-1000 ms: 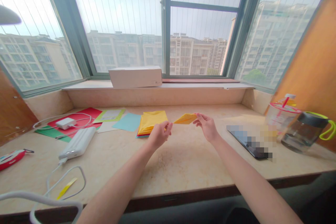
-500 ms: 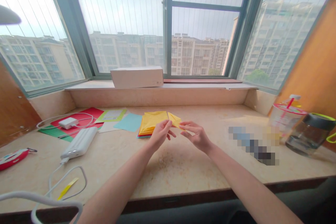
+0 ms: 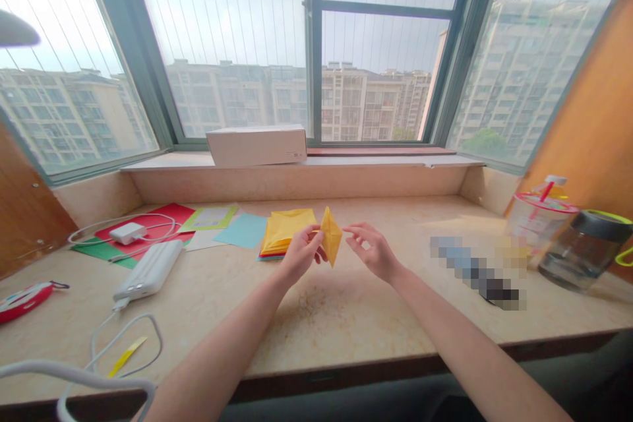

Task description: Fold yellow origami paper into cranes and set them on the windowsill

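A small folded piece of yellow paper, diamond-shaped with pointed ends at top and bottom, is held up over the table. My left hand pinches its left side between thumb and fingers. Just to the right of the paper is my right hand, fingers bent and apart, with nothing seen in them; its fingertips are very close to the paper's edge. Behind my left hand lies a stack of yellow paper, with red and blue sheets under it.
Coloured sheets, including a light blue one, lie to the left beside a white power bank with cables. A yellow strip is near the front edge. On the right stand a dark bottle and a plastic cup.
The folded yellow paper has turned from slanting sideways to an upright diamond. My right hand has come off it and moved slightly right, while my left hand keeps its hold.
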The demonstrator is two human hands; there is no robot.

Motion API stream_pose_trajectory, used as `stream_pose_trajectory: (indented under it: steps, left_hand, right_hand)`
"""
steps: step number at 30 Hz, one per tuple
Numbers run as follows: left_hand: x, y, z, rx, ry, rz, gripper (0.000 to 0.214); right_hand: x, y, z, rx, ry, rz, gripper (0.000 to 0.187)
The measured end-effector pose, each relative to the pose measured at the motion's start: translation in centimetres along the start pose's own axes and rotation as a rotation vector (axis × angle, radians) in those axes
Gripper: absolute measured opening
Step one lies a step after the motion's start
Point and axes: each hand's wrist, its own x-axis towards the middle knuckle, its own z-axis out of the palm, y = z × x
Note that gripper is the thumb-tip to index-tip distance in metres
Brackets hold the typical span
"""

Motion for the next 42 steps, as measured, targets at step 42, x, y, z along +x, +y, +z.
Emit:
stream_pose_trajectory:
  steps: [42]
  left_hand:
    - [-0.5,0.8,0.7,0.018,-0.047,0.036,0.037]
  right_hand:
    - [-0.3,1.0,0.1,0.035,-0.191,0.086,0.021]
